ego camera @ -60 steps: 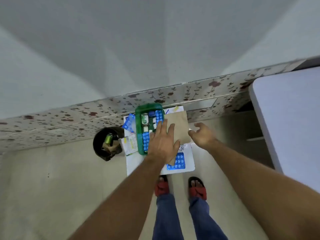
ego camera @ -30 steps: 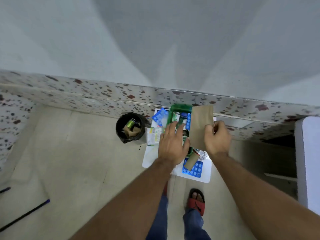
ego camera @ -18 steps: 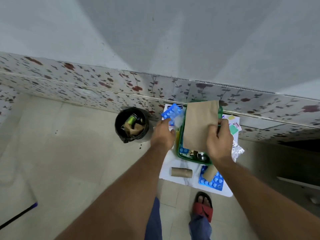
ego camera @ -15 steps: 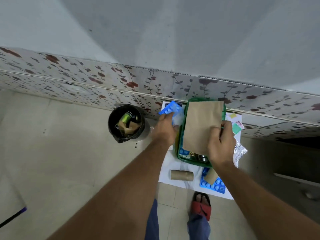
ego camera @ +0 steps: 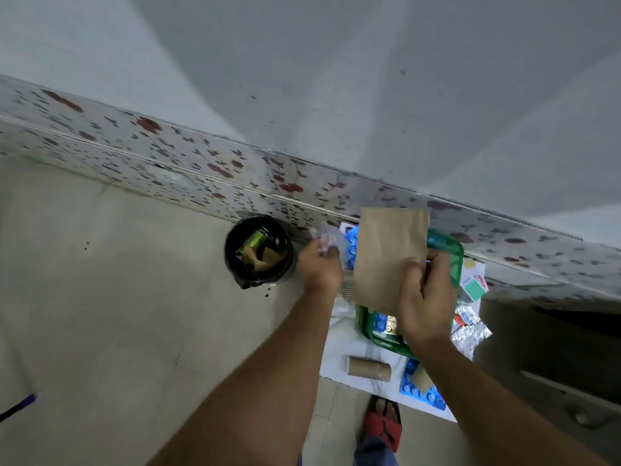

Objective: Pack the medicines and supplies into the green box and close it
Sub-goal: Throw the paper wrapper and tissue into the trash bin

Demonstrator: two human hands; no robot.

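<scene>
The green box [ego camera: 450, 260] sits on a white sheet [ego camera: 339, 358] at the right middle of the frame, mostly hidden. The right hand [ego camera: 425, 304] pinches a flat brown paper bag [ego camera: 389, 257] above it. The left hand [ego camera: 319, 264], just left of the box, is closed on something small and clear; it is too blurry to name. To do this step well, the person should probably lay the bag down flat so the lid can shut later. A cardboard roll [ego camera: 369, 367] and a blue pill sheet [ego camera: 420, 393] wait lower down.
</scene>
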